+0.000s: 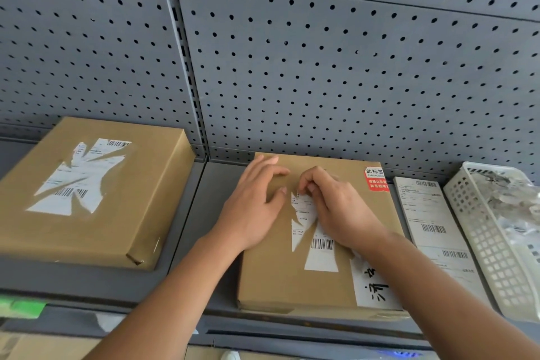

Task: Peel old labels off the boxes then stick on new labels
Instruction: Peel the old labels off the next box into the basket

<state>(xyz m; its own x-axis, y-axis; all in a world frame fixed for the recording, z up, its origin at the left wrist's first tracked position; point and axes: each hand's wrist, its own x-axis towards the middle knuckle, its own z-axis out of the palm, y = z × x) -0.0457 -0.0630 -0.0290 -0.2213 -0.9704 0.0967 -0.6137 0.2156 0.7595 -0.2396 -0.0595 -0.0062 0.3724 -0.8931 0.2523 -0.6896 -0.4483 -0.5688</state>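
Old label (304,213): torn white strips with a barcode, on the top face of the middle box (271,278), about centre; its top end is at the right-hand fingertips.
Right hand (336,207): fingers (314,184) curled, pinching the label's upper tip; palm over the label's right side.
Left hand (254,207): flat, fingers straight, pressing the box top just left of the label; grasps nothing.
Middle box: brown carton, lying flat mid-shelf, far edge near the back panel, near edge at the shelf's front edge.
Red sticker (377,180): far right corner of the middle box.
White sticker (371,286): large black characters, near right corner of the same box, partly under the right forearm.
Left box (117,199): brown carton toward the shelf's left end, apart from the middle box; ragged label remains (76,181) on top.
New label sheets (429,213): printed, with barcodes, flat on the shelf between the middle box and the basket.
Basket (491,242): white lattice plastic, at the shelf's right end; holds crumpled label scraps (508,199).
Shelf (190,242): grey metal.
Pegboard (321,67): grey, perforated, behind the shelf's back edge.
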